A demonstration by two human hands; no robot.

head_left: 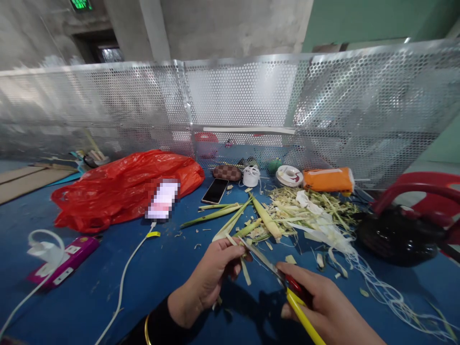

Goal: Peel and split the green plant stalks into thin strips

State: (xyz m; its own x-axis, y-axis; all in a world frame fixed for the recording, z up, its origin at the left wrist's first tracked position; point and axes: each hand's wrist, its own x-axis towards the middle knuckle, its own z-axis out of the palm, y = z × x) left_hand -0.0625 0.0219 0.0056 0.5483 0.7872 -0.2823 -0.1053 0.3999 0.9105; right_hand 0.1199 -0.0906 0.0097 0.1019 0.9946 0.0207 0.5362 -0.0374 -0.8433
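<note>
My left hand [212,278] is closed in a pinch on a thin pale leaf strip [245,271] that hangs down from my fingers. My right hand [323,306] grips a pair of scissors [287,282] with red and yellow handles; the blades point up-left and meet the strip beside my left fingers. Just beyond both hands lie several green and yellowish stalks [233,218] and a heap of cut leaf scraps [309,206] on the blue table [161,268].
A red plastic bag [122,187] lies at the left, a phone [215,190] and a tape roll [289,175] behind the scraps. An orange packet [327,180] sits by the perforated metal screen [251,110]. A black and red basket [406,230] stands at right. A white cable [122,282] and a purple power bank [64,262] lie near left.
</note>
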